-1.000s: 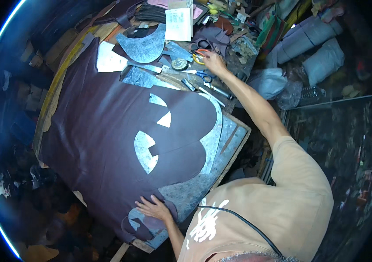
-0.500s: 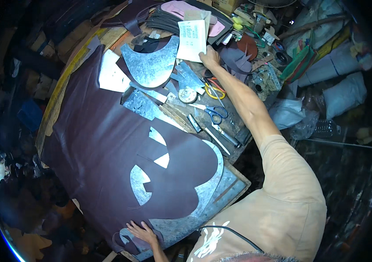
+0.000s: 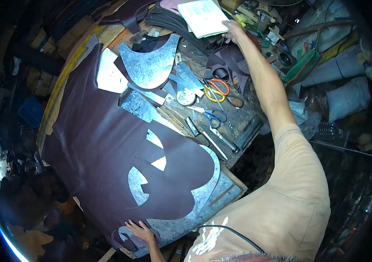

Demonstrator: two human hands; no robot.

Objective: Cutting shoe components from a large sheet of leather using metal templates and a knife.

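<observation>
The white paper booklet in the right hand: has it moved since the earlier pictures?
Yes: the white paper booklet, held in the bare right hand, has shifted up and rightward in view, away from the curved grey metal plate.

White booklet (image 3: 202, 18), dark leather (image 3: 94, 135) (holed)

The right hand (image 3: 234, 31) grips the white booklet (image 3: 202, 17) at its right edge, above the bench (image 3: 243, 115). The left hand (image 3: 140, 232) rests on the brown leather (image 3: 103, 144), near its lower edge. Blue scissors (image 3: 207, 112) lie near orange and yellow handle loops (image 3: 215, 101).
</observation>
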